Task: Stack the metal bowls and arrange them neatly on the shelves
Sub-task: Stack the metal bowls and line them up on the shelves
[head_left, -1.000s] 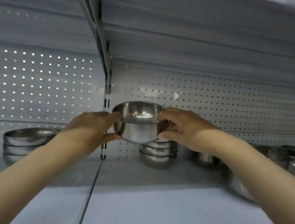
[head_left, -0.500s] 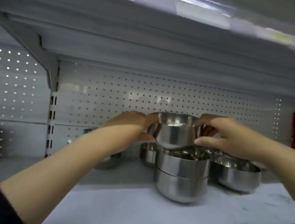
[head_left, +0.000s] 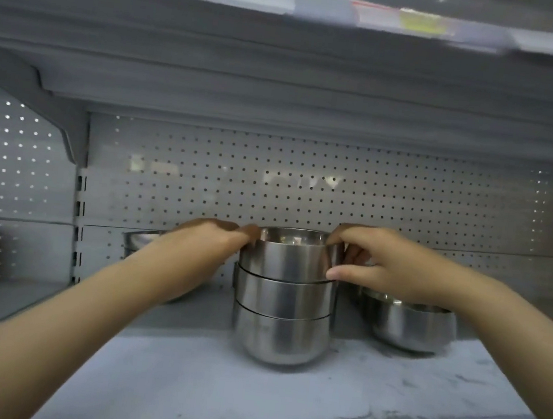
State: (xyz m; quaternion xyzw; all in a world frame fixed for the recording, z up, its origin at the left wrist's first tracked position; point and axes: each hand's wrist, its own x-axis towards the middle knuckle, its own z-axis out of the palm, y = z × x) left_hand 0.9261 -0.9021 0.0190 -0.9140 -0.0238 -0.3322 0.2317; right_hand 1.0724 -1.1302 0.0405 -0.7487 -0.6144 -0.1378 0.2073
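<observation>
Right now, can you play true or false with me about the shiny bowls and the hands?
1. The top bowl sits on a stack of three. True.
2. Only one hand touches the top bowl. False: the left hand and the right hand both hold it at its sides.
3. Another bowl stands on the shelf to the right of the stack. True.
4. The stack is lying on its side. False: it stands upright, openings up.
5. The wall behind the bowls is plain and smooth. False: the back panel is full of small holes.
</observation>
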